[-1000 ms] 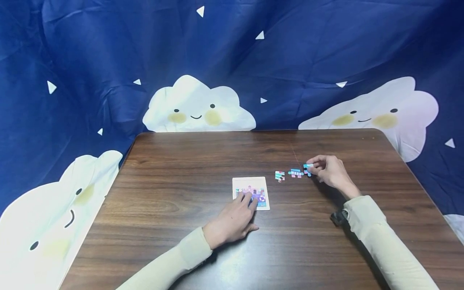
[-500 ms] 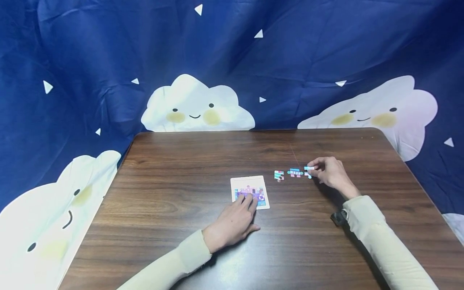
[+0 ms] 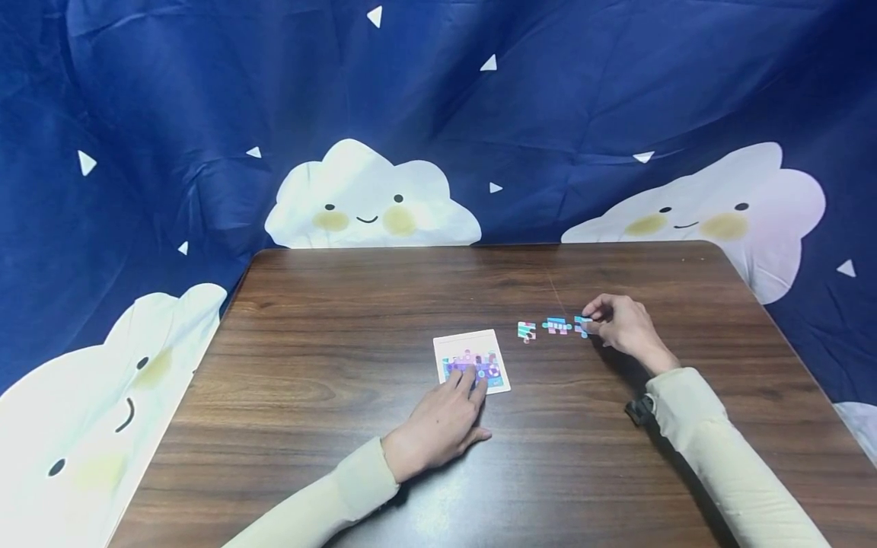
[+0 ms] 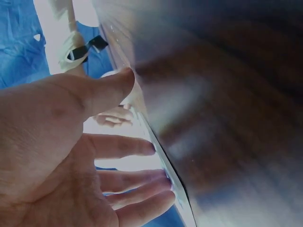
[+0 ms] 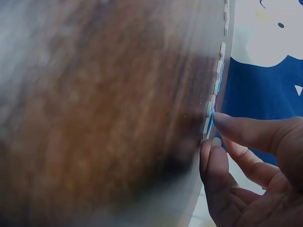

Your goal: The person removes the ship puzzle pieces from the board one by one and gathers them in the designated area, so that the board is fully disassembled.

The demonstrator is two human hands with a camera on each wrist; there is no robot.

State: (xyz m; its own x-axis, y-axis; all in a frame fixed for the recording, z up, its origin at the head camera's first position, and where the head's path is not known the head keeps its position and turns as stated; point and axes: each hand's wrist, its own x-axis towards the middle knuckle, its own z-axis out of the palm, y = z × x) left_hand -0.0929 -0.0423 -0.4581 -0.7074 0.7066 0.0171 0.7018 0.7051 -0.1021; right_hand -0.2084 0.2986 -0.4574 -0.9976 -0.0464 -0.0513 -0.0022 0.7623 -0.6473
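My left hand (image 3: 444, 417) rests its extended fingertips on a square jigsaw board (image 3: 452, 344) with a white border and a purple, pink and blue picture. Those fingers hide the lower part of the picture; in the left wrist view the thumb (image 4: 111, 90) stands apart from the board. Farther right, my right hand (image 3: 625, 329) pinches a small blue and white puzzle piece (image 3: 580, 323) between thumb and fingers, low over the table. Just left of it lies a blue and pink piece (image 3: 557, 326), and beyond that a green, white and pink piece (image 3: 526, 331).
Everything is on a brown wood-grain table (image 3: 308, 342) with rounded far corners. A dark blue curtain (image 3: 534, 114) with white clouds and triangles hangs behind it. A small black device (image 3: 639, 412) sits at my right cuff.
The board has turned slightly counterclockwise under my left fingers. In my right fingers, the puzzle piece has changed its angle and come down a little, closer to the neighbouring piece.
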